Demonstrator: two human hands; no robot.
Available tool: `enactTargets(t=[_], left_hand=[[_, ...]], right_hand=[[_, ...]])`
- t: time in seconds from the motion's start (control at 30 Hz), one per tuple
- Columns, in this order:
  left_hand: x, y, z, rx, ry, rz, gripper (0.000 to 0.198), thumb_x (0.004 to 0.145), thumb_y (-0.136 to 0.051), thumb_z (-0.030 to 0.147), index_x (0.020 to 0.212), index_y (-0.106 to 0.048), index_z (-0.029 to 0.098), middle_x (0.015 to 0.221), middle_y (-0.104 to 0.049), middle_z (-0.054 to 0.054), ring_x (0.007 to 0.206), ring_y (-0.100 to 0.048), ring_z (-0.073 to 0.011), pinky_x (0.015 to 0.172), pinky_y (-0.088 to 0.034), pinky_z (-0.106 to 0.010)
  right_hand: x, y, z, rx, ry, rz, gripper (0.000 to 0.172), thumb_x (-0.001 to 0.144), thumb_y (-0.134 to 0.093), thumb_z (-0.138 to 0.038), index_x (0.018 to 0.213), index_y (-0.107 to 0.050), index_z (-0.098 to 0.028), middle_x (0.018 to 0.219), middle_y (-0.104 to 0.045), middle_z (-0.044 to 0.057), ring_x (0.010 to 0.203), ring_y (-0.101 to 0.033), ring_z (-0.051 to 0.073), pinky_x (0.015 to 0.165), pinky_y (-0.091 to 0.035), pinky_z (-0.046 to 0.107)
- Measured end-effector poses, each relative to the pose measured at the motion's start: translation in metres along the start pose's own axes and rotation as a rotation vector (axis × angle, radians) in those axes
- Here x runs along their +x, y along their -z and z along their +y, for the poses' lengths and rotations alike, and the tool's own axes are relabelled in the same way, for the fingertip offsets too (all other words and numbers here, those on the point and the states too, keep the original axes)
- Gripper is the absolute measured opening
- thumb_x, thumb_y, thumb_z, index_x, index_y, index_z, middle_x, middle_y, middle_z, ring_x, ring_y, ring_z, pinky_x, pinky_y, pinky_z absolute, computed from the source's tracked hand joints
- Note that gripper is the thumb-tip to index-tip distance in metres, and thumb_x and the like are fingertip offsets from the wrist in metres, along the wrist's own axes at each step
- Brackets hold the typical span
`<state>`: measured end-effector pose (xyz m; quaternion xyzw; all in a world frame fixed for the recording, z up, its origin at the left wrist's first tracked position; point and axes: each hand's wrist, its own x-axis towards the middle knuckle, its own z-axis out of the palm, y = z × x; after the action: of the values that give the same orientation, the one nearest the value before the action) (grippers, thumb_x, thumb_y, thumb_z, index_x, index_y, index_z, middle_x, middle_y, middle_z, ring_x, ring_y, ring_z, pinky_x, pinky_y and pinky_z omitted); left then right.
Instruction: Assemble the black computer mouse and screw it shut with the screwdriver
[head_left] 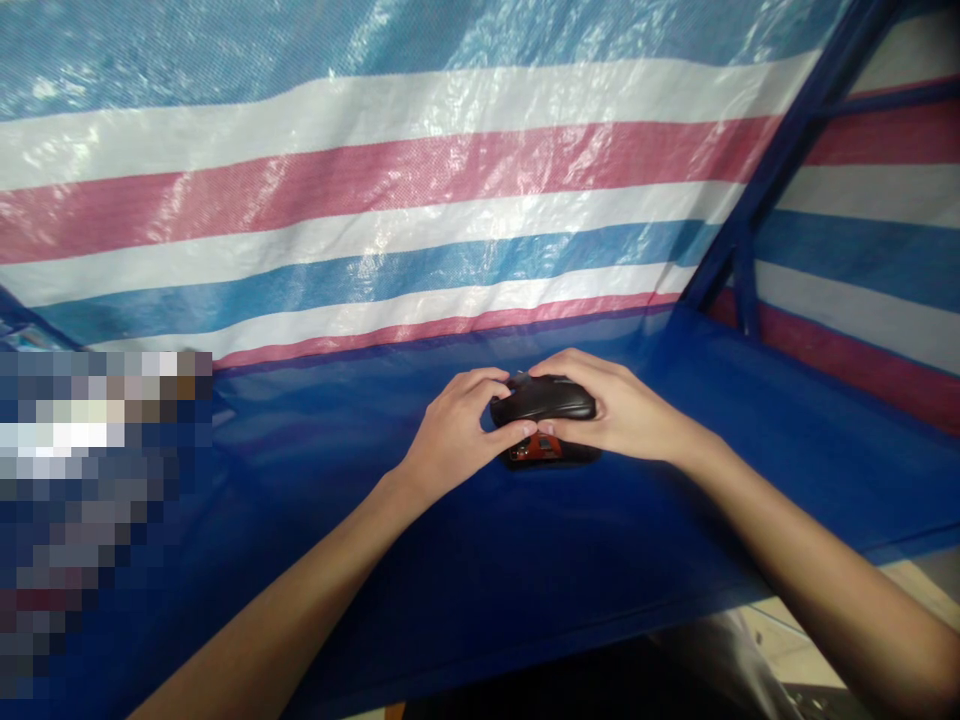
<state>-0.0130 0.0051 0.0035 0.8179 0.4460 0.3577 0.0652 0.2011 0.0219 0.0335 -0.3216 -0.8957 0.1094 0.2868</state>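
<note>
A black computer mouse shell [551, 400] with a rounded, glossy top is held level between my two hands. My left hand [461, 425] grips its left end, fingers over the far side and thumb along the near edge. On the right end, my right hand [611, 405] is closed in the same way, and the two thumb tips almost meet. Just below the shell shows the mouse base [559, 450], black with an orange-red part inside that looks like a circuit board. Whether shell and base are still joined at the back is hidden.
A blue sheet covers the table [465, 570] under my hands. Behind it hangs a striped tarp [375, 190] in blue, white and red. A dark blue frame post [757, 190] slants up at the right. The left edge is blurred by a pixelated patch.
</note>
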Motion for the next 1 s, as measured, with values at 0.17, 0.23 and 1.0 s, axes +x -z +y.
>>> enactTargets(t=[0.17,0.23,1.0], left_hand=[[-0.0003,0.0004,-0.0002,0.013,-0.018,0.003,0.024,0.076,-0.066,0.039,0.091,-0.062,0.021,0.115,-0.063,-0.004,0.108,-0.056,-0.0196,0.097,-0.043,-0.037],[-0.0004,0.0003,-0.0008,0.013,-0.027,-0.001,0.024,0.076,-0.066,0.039,0.09,-0.062,0.021,0.115,-0.063,-0.004,0.108,-0.056,-0.0199,0.097,-0.044,-0.038],[-0.0025,-0.0001,0.0019,-0.042,-0.04,-0.143,0.021,0.079,-0.062,0.04,0.083,-0.053,0.022,0.112,-0.061,-0.002,0.103,-0.057,-0.0188,0.09,-0.045,-0.036]], right_hand=[[-0.0005,0.0013,-0.0019,-0.009,-0.012,-0.006,0.039,0.077,-0.065,-0.034,0.112,-0.054,-0.022,0.106,-0.061,0.005,0.093,-0.061,0.019,0.078,-0.049,0.027],[-0.0003,0.0016,-0.0027,-0.007,-0.014,-0.011,0.039,0.077,-0.065,-0.035,0.112,-0.054,-0.022,0.107,-0.062,0.006,0.094,-0.061,0.019,0.078,-0.049,0.028],[0.0005,0.0063,-0.0024,0.028,-0.044,-0.199,0.041,0.078,-0.062,-0.04,0.114,-0.054,-0.024,0.109,-0.062,0.005,0.097,-0.061,0.022,0.079,-0.049,0.032]])
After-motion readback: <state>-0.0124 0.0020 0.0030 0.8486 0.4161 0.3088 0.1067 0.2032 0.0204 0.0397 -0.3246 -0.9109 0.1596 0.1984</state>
